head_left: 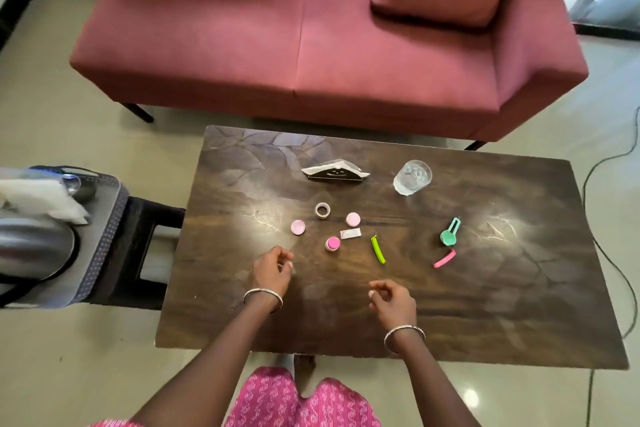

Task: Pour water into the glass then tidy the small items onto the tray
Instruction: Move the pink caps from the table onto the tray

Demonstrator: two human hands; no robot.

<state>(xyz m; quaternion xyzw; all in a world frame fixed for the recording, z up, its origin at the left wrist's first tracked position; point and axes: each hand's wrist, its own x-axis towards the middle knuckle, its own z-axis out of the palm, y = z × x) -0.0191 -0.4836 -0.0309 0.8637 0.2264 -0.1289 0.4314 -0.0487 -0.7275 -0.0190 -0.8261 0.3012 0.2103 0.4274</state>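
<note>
Head camera shows left hand (273, 270) and right hand (394, 302) loosely curled, holding nothing, well apart from the glass (412, 177).

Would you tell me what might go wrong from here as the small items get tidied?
1. The tray sits left of the table; the pink pot may drop in crossing.
2. A steel vessel crowds the tray.
3. Reaching the teal clip could bump the glass.

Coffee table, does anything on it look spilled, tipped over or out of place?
No spill shows: the glass stands upright, and so does the napkin holder. Only the small items lie scattered loose mid-table, not yet gathered, such as a pink pot, the tape ring and the green clip.
</note>
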